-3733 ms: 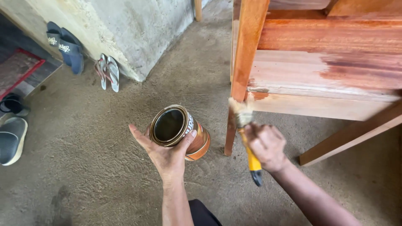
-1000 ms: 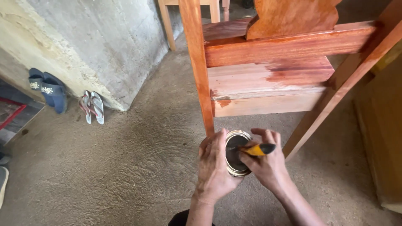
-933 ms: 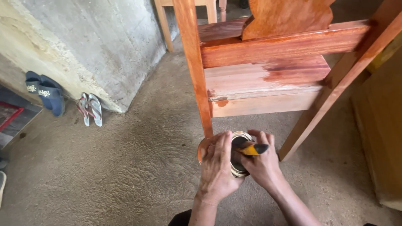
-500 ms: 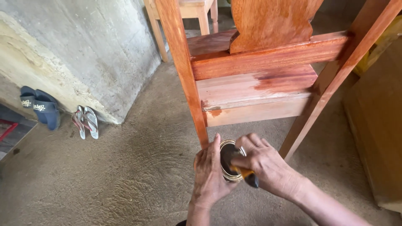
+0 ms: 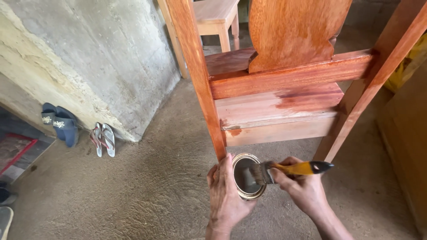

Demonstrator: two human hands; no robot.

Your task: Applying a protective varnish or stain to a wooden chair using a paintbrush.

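Left hand (image 5: 227, 195): wrapped around the side of the open varnish tin (image 5: 247, 176), holding it above the concrete floor (image 5: 147, 195).
Right hand (image 5: 302, 189): clenched on the yellow-handled paintbrush (image 5: 289, 169), bristles over the tin's mouth.
Tin: just below the wooden chair (image 5: 275, 84) leg.
Nearby: 2 pairs of sandals (image 5: 80, 133) by the wall.
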